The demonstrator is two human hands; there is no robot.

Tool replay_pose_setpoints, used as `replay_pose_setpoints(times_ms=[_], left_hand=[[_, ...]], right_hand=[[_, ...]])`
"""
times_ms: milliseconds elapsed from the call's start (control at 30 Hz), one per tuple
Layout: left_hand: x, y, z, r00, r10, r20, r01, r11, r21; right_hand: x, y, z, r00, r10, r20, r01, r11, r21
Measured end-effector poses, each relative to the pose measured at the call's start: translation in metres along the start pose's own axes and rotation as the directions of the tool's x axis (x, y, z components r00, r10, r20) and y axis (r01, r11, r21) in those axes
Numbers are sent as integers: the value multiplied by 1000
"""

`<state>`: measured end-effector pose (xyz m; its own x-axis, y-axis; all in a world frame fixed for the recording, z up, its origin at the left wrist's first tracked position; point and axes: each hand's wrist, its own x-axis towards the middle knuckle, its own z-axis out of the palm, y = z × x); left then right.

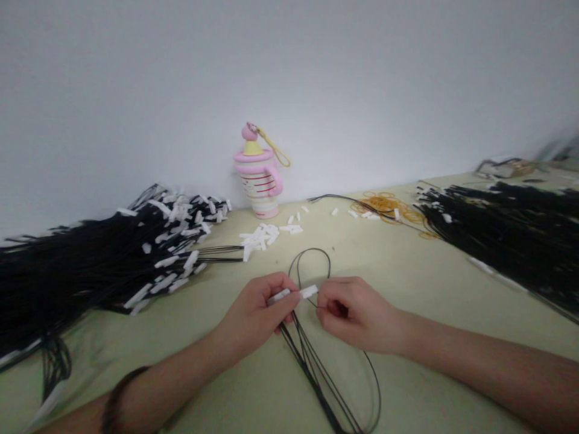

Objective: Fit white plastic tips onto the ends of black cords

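In the middle of the table, my left hand [265,307] is closed around a white plastic connector [309,292] that sticks out past the fingertips toward the right. Several thin black wires [312,367] run down from under that hand to the bottom edge. A second white piece [278,296] shows between its thumb and fingers. Close on the right, my right hand [357,313] pinches a single black wire [315,305] beside the connector. One wire loop [316,249] arches above both hands. The wire's tip is hidden by the right fingers.
A heap of black wires [99,259] with white connectors lies at left. Loose white connectors [261,236] are scattered below a pink cup [259,181] by the wall. Orange rubber bands [384,205] lie right of centre, before another pile of black wires [511,235].
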<state>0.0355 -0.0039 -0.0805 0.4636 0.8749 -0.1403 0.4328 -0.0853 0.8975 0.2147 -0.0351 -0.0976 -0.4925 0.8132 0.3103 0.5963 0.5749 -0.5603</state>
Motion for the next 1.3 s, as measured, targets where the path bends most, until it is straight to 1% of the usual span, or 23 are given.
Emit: replay_pose_setpoints(times_ms=[267, 467, 1300], left_hand=[[0, -1, 0, 1000, -9, 7, 9, 1000, -20], [1, -2, 0, 1000, -3, 3, 3, 1000, 3], [-1, -3, 0, 1000, 3, 16, -3, 1000, 23]], right_hand=[[0, 0, -1, 1000, -2, 3, 2, 1000, -1], [0, 0, 0, 1000, 17, 17, -17, 1000, -2], [1, 0, 0, 1000, 20, 20, -20, 1000, -10]])
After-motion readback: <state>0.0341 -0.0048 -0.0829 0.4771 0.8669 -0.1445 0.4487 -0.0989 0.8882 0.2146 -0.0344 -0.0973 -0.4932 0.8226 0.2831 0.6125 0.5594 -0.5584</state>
